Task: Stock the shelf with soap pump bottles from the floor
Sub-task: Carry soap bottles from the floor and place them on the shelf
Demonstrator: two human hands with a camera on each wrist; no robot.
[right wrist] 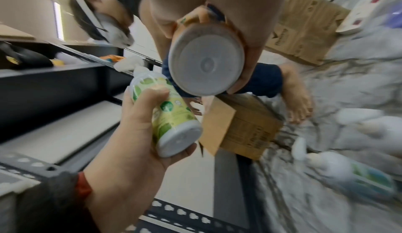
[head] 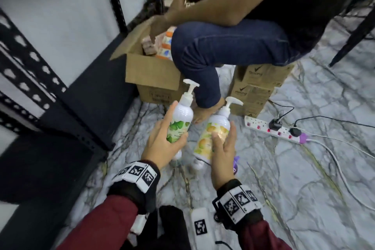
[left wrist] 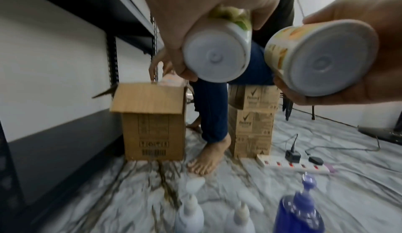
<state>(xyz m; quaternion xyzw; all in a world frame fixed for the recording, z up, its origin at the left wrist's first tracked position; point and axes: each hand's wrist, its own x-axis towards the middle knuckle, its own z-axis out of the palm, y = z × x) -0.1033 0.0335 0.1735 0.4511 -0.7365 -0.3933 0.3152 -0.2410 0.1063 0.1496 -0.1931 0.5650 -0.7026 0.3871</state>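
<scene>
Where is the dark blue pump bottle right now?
In the left wrist view the dark blue pump bottle stands on the marble floor at the bottom right, beside two white bottles and nearer the camera than the power strip.

Legible: "Rexona" with a tick mark on stacked boxes (left wrist: 252,121). Barcode and handling symbols on open box (left wrist: 153,133). Partial letters "AN", "HA", "WAS" on green bottle (head: 178,126).

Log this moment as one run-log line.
left hand: grips green-label white pump bottle | right hand: grips orange-label white pump bottle | both lifted off floor | shelf: not reached
</scene>
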